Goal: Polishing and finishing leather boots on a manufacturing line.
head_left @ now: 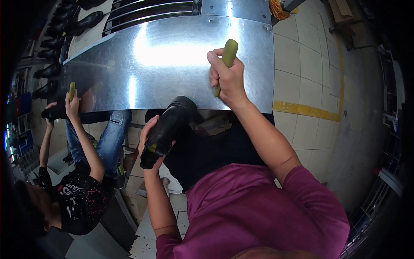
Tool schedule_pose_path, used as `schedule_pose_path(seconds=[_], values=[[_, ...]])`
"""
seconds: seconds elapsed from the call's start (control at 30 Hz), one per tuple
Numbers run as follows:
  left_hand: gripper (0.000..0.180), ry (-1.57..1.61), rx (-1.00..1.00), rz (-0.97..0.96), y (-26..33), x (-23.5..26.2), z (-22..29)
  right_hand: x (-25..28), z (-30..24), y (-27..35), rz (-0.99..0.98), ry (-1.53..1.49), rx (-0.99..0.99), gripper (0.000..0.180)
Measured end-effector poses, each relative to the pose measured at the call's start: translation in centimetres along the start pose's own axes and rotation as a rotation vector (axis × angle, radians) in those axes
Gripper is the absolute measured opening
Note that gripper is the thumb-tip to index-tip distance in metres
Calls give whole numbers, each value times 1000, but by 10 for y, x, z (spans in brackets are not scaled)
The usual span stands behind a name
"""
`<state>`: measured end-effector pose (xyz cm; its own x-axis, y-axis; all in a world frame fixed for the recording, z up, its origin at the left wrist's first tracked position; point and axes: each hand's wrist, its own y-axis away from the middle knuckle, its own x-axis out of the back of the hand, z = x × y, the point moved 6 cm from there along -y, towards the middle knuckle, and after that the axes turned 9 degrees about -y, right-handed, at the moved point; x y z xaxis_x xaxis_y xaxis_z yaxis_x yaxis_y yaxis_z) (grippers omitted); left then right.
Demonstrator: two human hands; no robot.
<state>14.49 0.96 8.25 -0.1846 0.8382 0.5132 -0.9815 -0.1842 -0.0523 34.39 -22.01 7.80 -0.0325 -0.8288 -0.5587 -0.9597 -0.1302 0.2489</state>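
Note:
My left hand (148, 132) is closed around a black shoe (170, 123), held tilted above my lap at the near edge of the metal table. Its rounded end points up toward the table, and a bit of yellow-green shows in the opening at its lower end. Raised over the tabletop, my right hand (228, 80) is closed in a fist on an olive-green rounded bar (230, 51). The bar sticks out above and below the fist, apart from the shoe. What the bar is made of, I cannot tell.
The shiny metal table (172, 82) spans the front, with metal rollers (148, 11) beyond it. At left a co-worker (82, 194) holds a similar green bar (72, 90) and a dark shoe. Black shoes (86, 22) line the far left. A yellow floor line (306, 111) runs at right.

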Motion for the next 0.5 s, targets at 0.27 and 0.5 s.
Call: schedule_pose_path(seconds=[0.27, 0.5], values=[[79, 188, 220, 10, -3, -2, 11, 23, -18, -9, -36, 327, 141, 24], [67, -189, 20, 65, -18, -3, 63, 29, -22, -4, -95, 291, 180, 23]])
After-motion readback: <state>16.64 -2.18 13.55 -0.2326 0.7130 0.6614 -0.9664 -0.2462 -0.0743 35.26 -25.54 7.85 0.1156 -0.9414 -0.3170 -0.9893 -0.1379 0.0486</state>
